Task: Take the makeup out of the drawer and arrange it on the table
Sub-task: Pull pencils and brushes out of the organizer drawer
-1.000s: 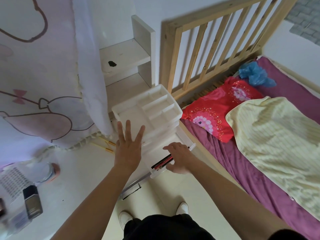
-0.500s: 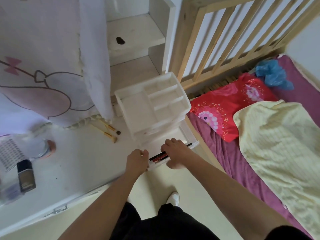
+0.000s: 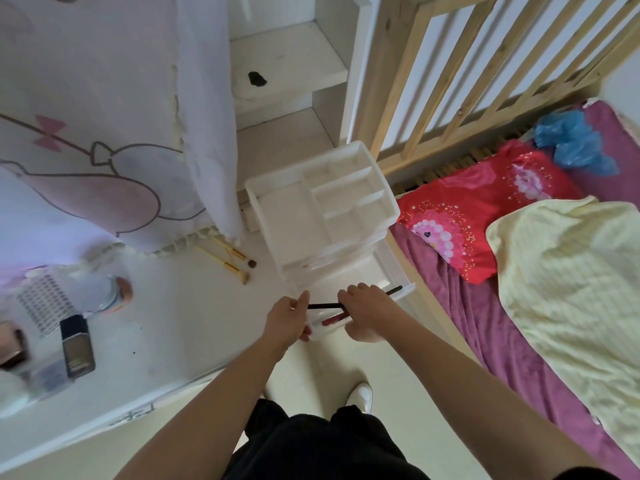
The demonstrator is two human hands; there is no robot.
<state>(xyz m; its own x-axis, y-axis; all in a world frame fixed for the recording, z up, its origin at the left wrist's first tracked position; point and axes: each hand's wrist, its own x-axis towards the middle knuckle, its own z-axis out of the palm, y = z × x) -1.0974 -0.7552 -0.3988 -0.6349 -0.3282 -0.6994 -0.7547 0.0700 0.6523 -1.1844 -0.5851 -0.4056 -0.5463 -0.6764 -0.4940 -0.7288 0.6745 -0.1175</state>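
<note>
Partway there: my left grip [image 3: 287, 323] and right grip [image 3: 367, 313] were both pinched on a black pencil [image 3: 323, 305], red pencil [image 3: 332, 320] left in the drawer [image 3: 349, 271].

Bare tabletop [image 3: 180, 323] left of drawer [image 3: 353, 275], organizer top [image 3: 322, 206] behind, bed rail [image 3: 437, 311] right

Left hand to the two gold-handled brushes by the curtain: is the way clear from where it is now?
Probably yes. The gold-handled brushes lie on bare tabletop just beyond the left hand, with nothing between. It must first let go of the drawer front it seems to grip.
</note>
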